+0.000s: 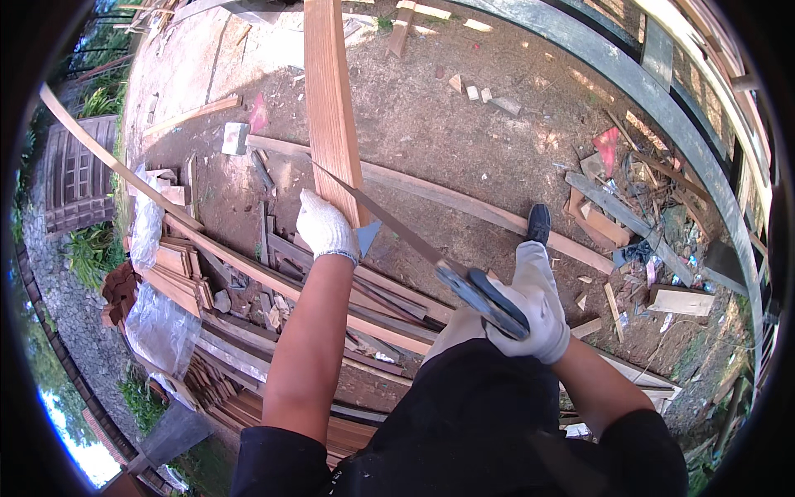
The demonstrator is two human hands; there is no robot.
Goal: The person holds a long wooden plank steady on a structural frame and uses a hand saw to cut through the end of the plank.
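Note:
A long reddish-brown wooden beam (pixel 331 91) runs from the top of the view toward me. My left hand (pixel 325 224), in a white knit glove, grips its left side close to the near end. My right hand (pixel 534 315), also gloved, is closed around the dark handle of a handsaw (pixel 397 232). The saw's narrow blade slants up to the left, and its tip overlaps the beam just beyond my left hand. Whether the teeth touch the wood, I cannot tell. A pale blue triangular piece (pixel 368 237) shows at the beam's near end.
Stacked planks and long boards (pixel 240 265) lie at my left, partly under clear plastic sheeting (pixel 161 331). Another long board (pixel 464 199) crosses the dirt ground ahead, near my shoe (pixel 539 224). Scrap wood and debris (pixel 638 215) lie at right beside a curved-looking grey metal rail (pixel 613 70).

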